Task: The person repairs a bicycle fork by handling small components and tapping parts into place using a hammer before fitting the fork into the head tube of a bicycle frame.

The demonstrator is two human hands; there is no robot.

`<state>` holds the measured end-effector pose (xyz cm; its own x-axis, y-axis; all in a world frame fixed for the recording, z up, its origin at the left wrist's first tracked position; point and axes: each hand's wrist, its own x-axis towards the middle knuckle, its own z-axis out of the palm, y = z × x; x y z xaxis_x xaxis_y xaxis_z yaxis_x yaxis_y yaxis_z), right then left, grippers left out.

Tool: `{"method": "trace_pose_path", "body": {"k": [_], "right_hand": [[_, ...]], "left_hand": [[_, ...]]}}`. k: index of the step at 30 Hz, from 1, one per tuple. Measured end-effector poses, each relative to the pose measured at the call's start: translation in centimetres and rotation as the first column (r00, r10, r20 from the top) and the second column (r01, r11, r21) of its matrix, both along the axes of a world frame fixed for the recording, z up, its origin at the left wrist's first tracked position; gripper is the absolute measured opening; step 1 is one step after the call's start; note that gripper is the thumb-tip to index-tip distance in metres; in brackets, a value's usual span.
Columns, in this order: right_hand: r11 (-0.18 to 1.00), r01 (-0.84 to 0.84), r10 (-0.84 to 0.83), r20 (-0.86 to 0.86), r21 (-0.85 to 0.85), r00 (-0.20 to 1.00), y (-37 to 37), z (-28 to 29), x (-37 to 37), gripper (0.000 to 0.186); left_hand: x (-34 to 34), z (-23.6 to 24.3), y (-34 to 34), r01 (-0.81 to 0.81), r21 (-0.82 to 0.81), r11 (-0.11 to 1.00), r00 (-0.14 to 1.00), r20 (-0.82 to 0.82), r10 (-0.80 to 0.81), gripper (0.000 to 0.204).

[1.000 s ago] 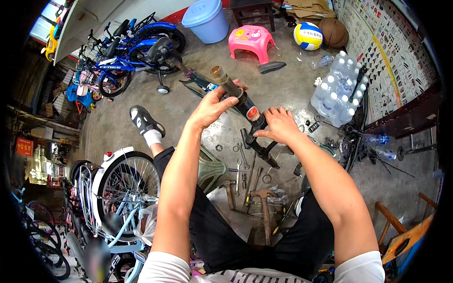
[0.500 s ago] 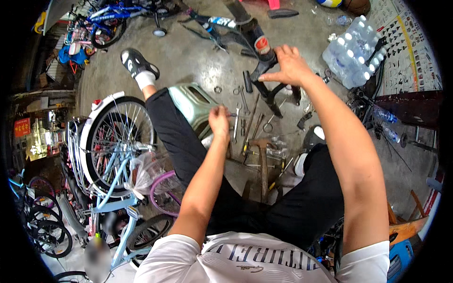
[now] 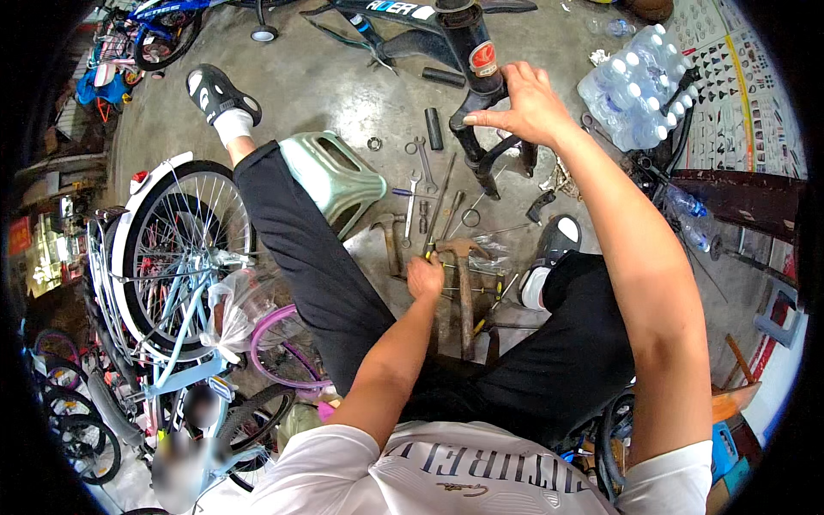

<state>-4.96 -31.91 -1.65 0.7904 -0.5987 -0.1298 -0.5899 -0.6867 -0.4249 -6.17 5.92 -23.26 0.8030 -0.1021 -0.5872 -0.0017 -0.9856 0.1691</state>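
My right hand (image 3: 534, 105) holds a black bicycle frame (image 3: 455, 43) at its front end, where the head tube with a red badge meets the fork (image 3: 482, 146). The thumb lies across the fork crown, and the other fingers are partly hidden behind the tube. My left hand (image 3: 425, 276) is closed round the yellow-and-black handle of a long screwdriver (image 3: 441, 206) among tools on the floor. Just right of it lies a hammer (image 3: 466, 296); another hammer (image 3: 390, 245) is on its left. Combination wrenches (image 3: 411, 210) and a thin blue-handled tool (image 3: 402, 192) lie beyond.
A pale green stool (image 3: 330, 176) lies tipped beside my left leg. On the left stands a light-blue bicycle (image 3: 184, 343) with a white rear fender. Packed water bottles (image 3: 631, 90) are at the far right. A short black tube (image 3: 433, 129) and a metal ring (image 3: 374, 144) lie on the concrete.
My left hand has left the stool's edge, let go of a thin tool, and come nearer to me onto the screwdriver handle. My right hand stays on the bicycle frame. The view has shifted slightly.
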Motion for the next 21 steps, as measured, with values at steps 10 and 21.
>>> {"method": "trace_pose_path", "body": {"k": [10,21], "right_hand": [[0.999,-0.016,0.019,0.088,-0.031,0.996,0.0,-0.1,0.0,0.104],[0.995,0.02,-0.024,0.035,0.098,0.999,0.6,1.3,0.3,0.106]], "left_hand": [[8.0,-4.4,4.4,0.034,0.142,0.989,0.999,0.013,-0.037,0.04],[11.2,0.0,0.0,-0.853,-0.21,0.477,0.479,-0.679,0.556,0.029]]}}
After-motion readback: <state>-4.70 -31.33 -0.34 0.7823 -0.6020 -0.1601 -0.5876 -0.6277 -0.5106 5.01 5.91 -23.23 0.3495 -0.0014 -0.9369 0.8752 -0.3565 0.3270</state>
